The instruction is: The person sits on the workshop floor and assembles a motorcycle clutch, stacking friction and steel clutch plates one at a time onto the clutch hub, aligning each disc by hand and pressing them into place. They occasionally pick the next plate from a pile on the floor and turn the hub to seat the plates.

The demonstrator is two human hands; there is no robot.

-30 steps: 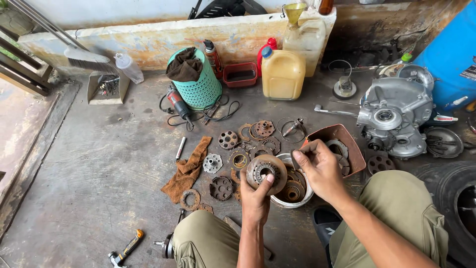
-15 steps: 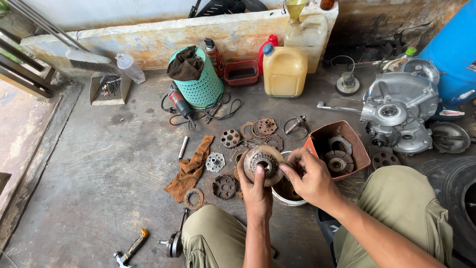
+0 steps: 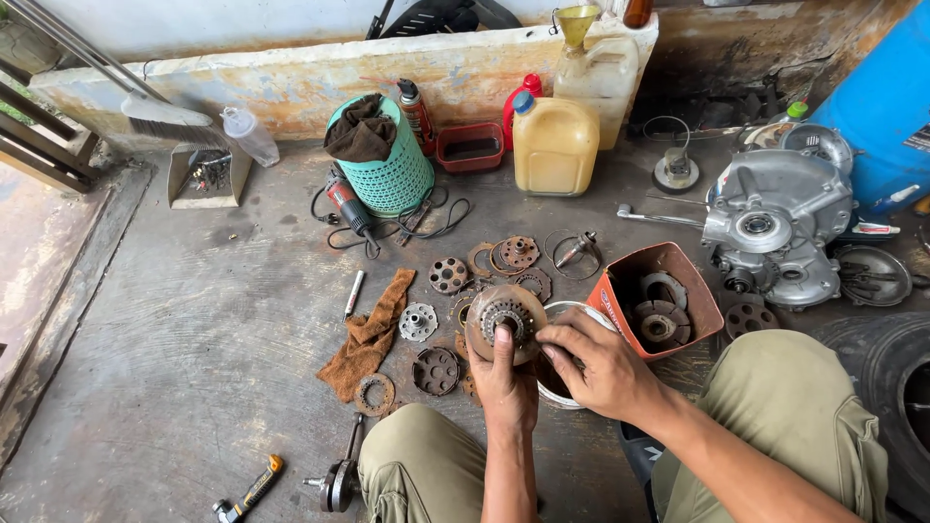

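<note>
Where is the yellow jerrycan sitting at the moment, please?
In the head view, the yellow jerrycan stands upper centre by the back wall, between the small red tray and a pale jug with funnel.

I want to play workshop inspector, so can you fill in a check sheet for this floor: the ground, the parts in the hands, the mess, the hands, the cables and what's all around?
Surface: stained grey concrete floor.
Job's things: rusty round toothed metal hub, held over a white bowl.
Clutter: rusty discs and rings, brown rag, orange box of parts, yellow-handled tool.
Hands: left hand grips the hub from below, thumb on its face; right hand touches its right edge.
Cables: black cord loops from a red power tool.
Surroundings: teal mesh basket, yellow plastic jug, grey engine casing, low stained wall.
</note>
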